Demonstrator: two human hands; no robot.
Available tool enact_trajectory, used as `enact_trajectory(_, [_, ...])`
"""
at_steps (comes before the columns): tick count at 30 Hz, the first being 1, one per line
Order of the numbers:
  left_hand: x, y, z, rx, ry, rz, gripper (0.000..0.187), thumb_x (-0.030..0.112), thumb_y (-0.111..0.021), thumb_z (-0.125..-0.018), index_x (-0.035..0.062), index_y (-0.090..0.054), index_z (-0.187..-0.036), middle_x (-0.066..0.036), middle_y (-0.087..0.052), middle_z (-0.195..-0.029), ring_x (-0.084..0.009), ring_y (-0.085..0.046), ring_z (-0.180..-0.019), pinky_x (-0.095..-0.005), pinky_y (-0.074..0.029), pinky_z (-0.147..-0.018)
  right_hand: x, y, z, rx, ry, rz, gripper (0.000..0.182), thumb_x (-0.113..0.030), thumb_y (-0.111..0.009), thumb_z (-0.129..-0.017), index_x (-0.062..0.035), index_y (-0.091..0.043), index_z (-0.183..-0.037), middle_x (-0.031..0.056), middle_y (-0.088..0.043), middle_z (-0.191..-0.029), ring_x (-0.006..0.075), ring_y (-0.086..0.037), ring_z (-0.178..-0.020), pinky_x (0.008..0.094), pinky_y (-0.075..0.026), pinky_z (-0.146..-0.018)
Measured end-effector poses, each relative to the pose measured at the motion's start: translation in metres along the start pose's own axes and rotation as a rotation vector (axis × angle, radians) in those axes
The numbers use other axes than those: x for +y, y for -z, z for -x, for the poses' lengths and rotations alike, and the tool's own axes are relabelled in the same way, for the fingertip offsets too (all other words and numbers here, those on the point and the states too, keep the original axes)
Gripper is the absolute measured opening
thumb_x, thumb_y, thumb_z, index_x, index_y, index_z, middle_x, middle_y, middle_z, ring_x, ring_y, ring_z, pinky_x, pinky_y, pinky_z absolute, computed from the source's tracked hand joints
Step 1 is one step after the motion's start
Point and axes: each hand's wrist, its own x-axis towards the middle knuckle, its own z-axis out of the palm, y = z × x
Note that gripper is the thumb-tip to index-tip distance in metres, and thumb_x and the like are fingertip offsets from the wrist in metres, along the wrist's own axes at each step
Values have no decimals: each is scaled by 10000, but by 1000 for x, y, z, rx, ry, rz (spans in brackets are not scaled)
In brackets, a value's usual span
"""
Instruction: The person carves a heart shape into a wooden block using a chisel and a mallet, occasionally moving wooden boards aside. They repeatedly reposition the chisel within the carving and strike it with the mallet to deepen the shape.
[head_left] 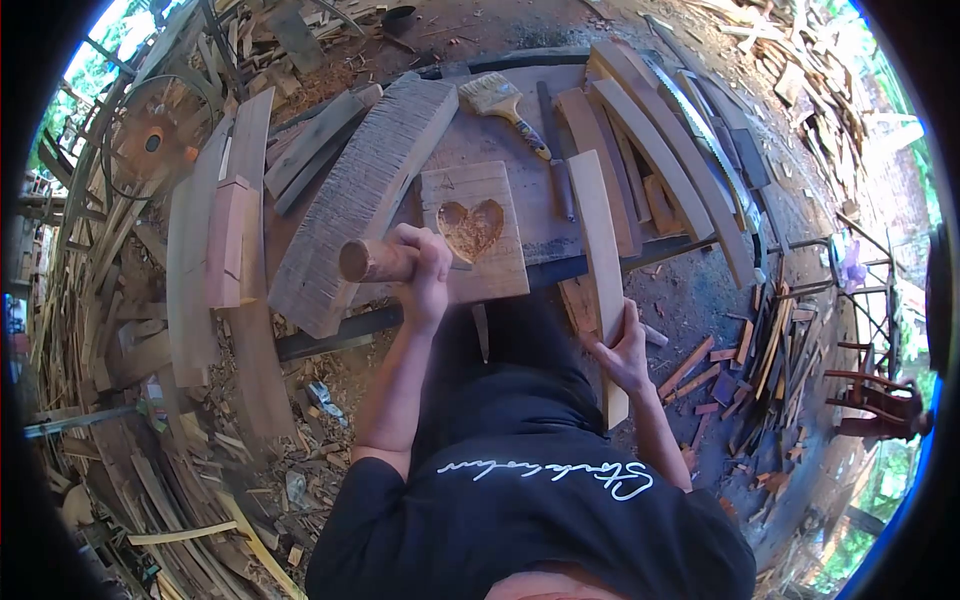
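My left hand (425,268) is closed around a thick round wooden mallet (374,260), whose blunt end points left. A thin metal tip shows just past my knuckles; what it belongs to is hidden. Beside this hand lies a wooden block (508,250) with a heart-shaped hollow (472,230) carved into it. My right hand (625,350) grips the edge of a long pale plank (600,240), thumb on its face. A round light-coloured handle end (655,336) sticks out behind that hand. Below the block, a narrow pointed blade (482,333) hangs over my lap.
On the bench (530,85) lie a paintbrush (508,108), a dark long tool (556,150), a handsaw (705,140) and several curved boards. A broad rough beam (365,200) leans at the left. A fan (155,140) stands far left. Offcuts and shavings cover the floor.
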Motion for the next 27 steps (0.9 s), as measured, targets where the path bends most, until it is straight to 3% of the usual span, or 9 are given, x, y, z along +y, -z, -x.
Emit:
enact_trajectory(8, [-24, -19, -4, 7, -13, -182, 304, 216, -771, -867, 106, -487, -862, 11, -515, -700, -65, -492, -603, -234, -399, -549, -2, 0, 1, -13, 28, -13, 704, -284, -797, -741, -34, -432, -1288, 150, -638, -1045, 219, -624, -959, 364, -490, -872])
enact_trajectory(10, [-27, -32, -4, -151, -183, -492, 336, 311, -777, -861, 112, -507, -849, 24, -489, -650, -93, -482, -544, -241, -390, -543, -4, 2, 2, -32, 50, -21, 700, -262, -802, -740, -33, -431, -1289, 144, -634, -1046, 211, -620, -967, 361, -489, -873])
enact_trajectory(12, [-25, -42, 0, -262, -54, -470, 345, 254, -849, -768, 107, -537, -780, 1, -537, -666, -126, -546, -575, -270, -428, -552, -12, 6, 4, -11, -38, -37, 679, -206, -809, -737, -39, -434, -1277, 136, -625, -1052, 190, -608, -982, 357, -489, -881])
enact_trajectory(13, [-27, -46, 2, -231, -68, -475, 345, 254, -849, -768, 107, -537, -780, 1, -537, -666, -126, -546, -575, -270, -428, -552, -6, 7, 2, 5, 26, -29, 645, -160, -811, -735, -40, -443, -1251, 110, -631, -1023, 173, -610, -958, 340, -497, -871])
enact_trajectory(15, [-32, -56, 7, -446, 13, -594, 338, 144, -831, -613, 80, -539, -769, -62, -578, -684, -223, -640, -649, -345, -481, -594, -5, 10, 3, 23, 49, -34, 579, -137, -790, -763, -54, -451, -1225, 67, -582, -1010, 145, -566, -936, 301, -476, -825])
enact_trajectory(18, [-43, -70, 14, -555, -147, -730, 337, 175, -837, -584, 91, -558, -754, -86, -599, -703, -282, -632, -634, -370, -482, -583, -4, 19, 9, 64, 7, -60, 498, -70, -759, -802, -73, -461, -1201, 24, -536, -1020, 119, -525, -930, 259, -456, -787])
enact_trajectory(20, [-42, -76, 18, -579, -116, -781, 323, 201, -817, -587, 93, -573, -768, -90, -615, -717, -312, -645, -683, -403, -492, -602, -9, 25, 11, 161, 51, -68, 557, -123, -800, -723, -53, -458, -1157, 58, -596, -934, 136, -581, -867, 283, -487, -760])
enact_trajectory(21, [-41, -78, 19, -618, -79, -833, 314, 228, -797, -589, 95, -588, -782, -94, -630, -731, -341, -657, -733, -437, -502, -621, -14, 27, 12, 199, 88, -22, 541, -117, -795, -729, -60, -454, -1145, 46, -556, -938, 128, -551, -859, 279, -474, -744])
enact_trajectory(27, [-47, -76, 17, -615, -113, -748, 296, 241, -800, -593, 108, -582, -743, -88, -629, -713, -328, -654, -696, -432, -497, -605, -34, 39, 20, 265, 163, 53, 529, -84, -768, -733, -69, -452, -1157, 21, -517, -877, 112, -531, -779, 265, -460, -692])
